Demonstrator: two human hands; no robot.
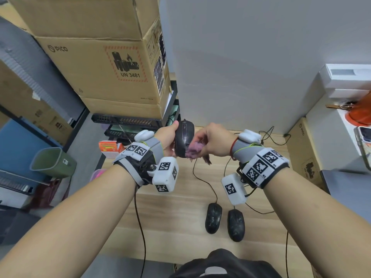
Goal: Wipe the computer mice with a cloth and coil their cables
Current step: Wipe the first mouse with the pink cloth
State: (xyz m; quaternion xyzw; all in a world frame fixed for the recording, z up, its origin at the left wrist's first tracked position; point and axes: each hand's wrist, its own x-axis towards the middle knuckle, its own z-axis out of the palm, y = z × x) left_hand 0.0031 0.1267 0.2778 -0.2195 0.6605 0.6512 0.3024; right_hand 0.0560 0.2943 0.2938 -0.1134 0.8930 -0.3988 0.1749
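Left hand (167,137) is gripping a black mouse (184,138), fingers curled round it, holding it raised above the wooden desk (170,213). Right hand (215,141) is pinching a purple cloth (193,151) and pressing it against the mouse's lower side. Two more black mice (213,217) (236,224) are lying side by side on the desk, cables (204,181) trailing away from them.

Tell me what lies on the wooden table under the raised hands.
On the wooden table lie two black mice side by side, their cables loose, not coiled. The left hand, right hand and wrist gear cover part of the tabletop.
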